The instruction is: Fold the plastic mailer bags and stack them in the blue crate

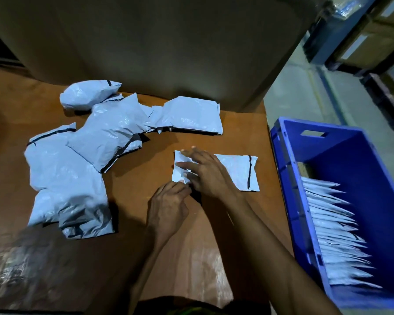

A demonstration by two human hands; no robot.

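A white mailer bag with a black strip at its right end lies flat on the brown table. My right hand presses on its left half with fingers spread and straight. My left hand pinches the bag's lower left corner with curled fingers. To the right stands the blue crate, holding a row of several folded white mailers along its left wall.
A loose pile of unfolded grey-white mailers covers the table's left side, with a flatter stack at the back centre. A large cardboard box stands behind the table. Shelving with cartons lines the far right.
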